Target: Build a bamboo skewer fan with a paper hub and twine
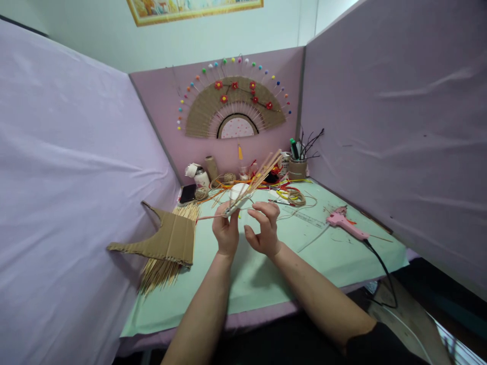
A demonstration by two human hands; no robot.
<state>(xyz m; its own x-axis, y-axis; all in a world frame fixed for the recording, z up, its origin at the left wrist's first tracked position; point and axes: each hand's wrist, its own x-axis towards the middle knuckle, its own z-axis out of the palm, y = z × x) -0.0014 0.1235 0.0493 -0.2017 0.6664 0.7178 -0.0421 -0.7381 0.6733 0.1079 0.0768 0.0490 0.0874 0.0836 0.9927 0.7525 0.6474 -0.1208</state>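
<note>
My left hand (225,230) is closed on a bundle of thin wooden sticks (262,175), gripping it near its lower end. The sticks lean up and to the right, fanning slightly apart, and one pinkish stick points off to the left. A white round piece (239,190) shows just behind the bundle; whether it is joined to the sticks I cannot tell. To the right of the bundle, my right hand (264,228) has its fingers bent and apart, with nothing visible between them. A thin cord passes close to its fingertips.
A cut cardboard piece (173,238) lies over many sticks (162,276) at left. On the right rests a pink glue gun (348,225) with a cable, near a clear ruler (308,218). Cords, jars and a pen holder (298,168) line the back, below a cardboard fan (236,104).
</note>
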